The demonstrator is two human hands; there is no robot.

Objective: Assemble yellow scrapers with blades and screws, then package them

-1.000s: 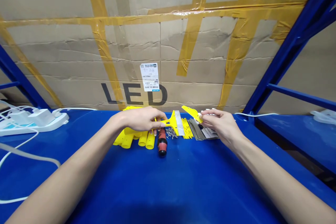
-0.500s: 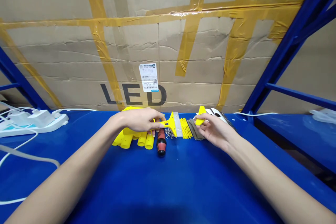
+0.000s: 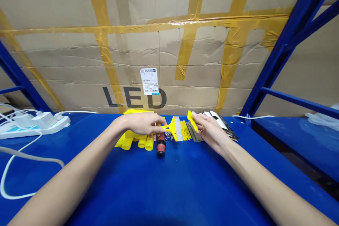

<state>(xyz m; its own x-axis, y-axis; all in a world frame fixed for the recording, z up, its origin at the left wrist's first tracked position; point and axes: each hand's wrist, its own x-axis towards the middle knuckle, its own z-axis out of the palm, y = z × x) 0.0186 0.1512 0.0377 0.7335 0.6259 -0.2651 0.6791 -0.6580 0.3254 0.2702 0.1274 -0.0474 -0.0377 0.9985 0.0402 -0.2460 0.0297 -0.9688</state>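
My left hand [image 3: 144,123] grips the handle of a yellow scraper [image 3: 172,128], whose wide head points right with a pale metal blade [image 3: 178,129] along it. Between the fingers of my right hand [image 3: 210,129] is a small yellow plastic strip [image 3: 192,121], held apart from the scraper. Beneath my left hand lie several yellow tubular handles [image 3: 127,143]. A red and black screwdriver [image 3: 161,146] lies beside them, its far end hidden by my fingers. Small screws [image 3: 168,136], a row of yellow strips [image 3: 186,131] and grey blades [image 3: 195,135] sit between my hands.
Behind the blue table [image 3: 169,183] stands a large taped cardboard box [image 3: 137,49]. At left is a white power strip [image 3: 57,125] with plugs and loose cables [image 3: 31,157]. Black and white cards [image 3: 224,125] lie beyond my right hand. Blue posts [image 3: 270,67] rise at both sides.
My right hand has moved left with the yellow strip, closer to the scraper, and the strip has turned. The left hand keeps its hold. The camera view has shifted slightly.
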